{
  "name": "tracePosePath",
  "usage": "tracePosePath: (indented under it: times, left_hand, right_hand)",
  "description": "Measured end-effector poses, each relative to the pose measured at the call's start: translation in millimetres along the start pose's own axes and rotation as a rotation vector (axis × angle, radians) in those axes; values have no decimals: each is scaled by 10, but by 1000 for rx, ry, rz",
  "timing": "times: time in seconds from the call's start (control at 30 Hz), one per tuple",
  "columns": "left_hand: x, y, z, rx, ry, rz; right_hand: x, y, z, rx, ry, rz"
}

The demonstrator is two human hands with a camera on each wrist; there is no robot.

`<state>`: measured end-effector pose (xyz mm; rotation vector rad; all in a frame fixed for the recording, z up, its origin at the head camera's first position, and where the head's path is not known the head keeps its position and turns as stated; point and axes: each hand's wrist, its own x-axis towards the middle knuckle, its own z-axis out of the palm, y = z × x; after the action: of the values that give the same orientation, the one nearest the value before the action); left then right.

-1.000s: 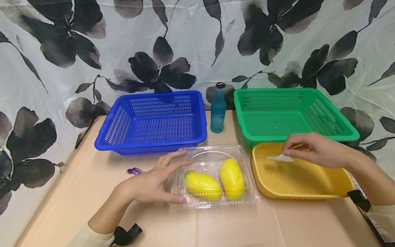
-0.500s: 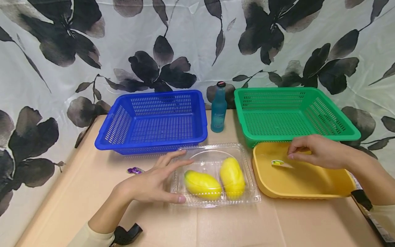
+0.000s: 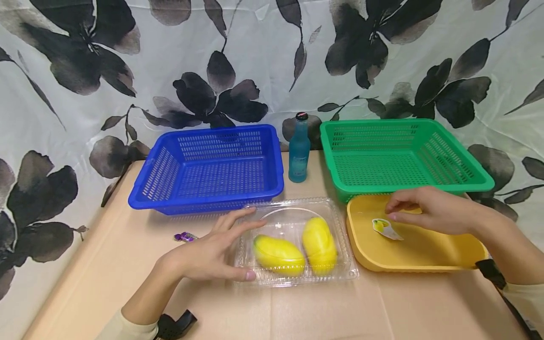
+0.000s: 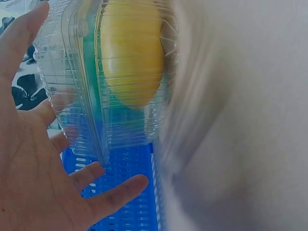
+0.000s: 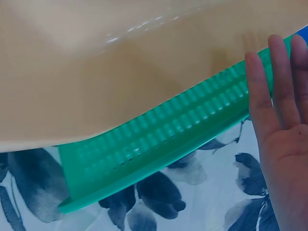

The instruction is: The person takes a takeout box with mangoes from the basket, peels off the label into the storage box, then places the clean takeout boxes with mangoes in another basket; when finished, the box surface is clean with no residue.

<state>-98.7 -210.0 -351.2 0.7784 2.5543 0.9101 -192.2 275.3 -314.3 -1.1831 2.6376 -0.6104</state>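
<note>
In the tray (image 3: 418, 255), white-and-yellow label (image 3: 386, 229)

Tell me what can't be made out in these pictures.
Head view: details on the white-and-yellow paper piece, too small.
Head view: lettering on the slim blue bottle, too small.
Head view: what the crinkled purple scrap is, too small.
Left wrist view: upper end of a yellow oval fruit, cut off by the top edge.
Right wrist view: rest of the right hand, cut off by the right edge.
</note>
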Motion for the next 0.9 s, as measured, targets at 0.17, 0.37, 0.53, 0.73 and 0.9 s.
tracePosePath:
  times: [0.17,0.37,0.53,0.73,0.9]
  left_hand:
    - [2,-3,8,1,5,16]
    - [-11,-6,12,0,8,12]
    - [-22,-1,10,1,10,10]
    - [-17,1,6,6,7,14]
    - [-10,-6,9,3,2,3]
  right_hand:
    - [66,-122,-13,25,-11,5]
    - [168,-276,-19,37,20,-10]
    - [233,-430,-26,33,29,-31]
    - [303,-622,60,36,-8,3]
    - [349,-757,165,37,-48,47]
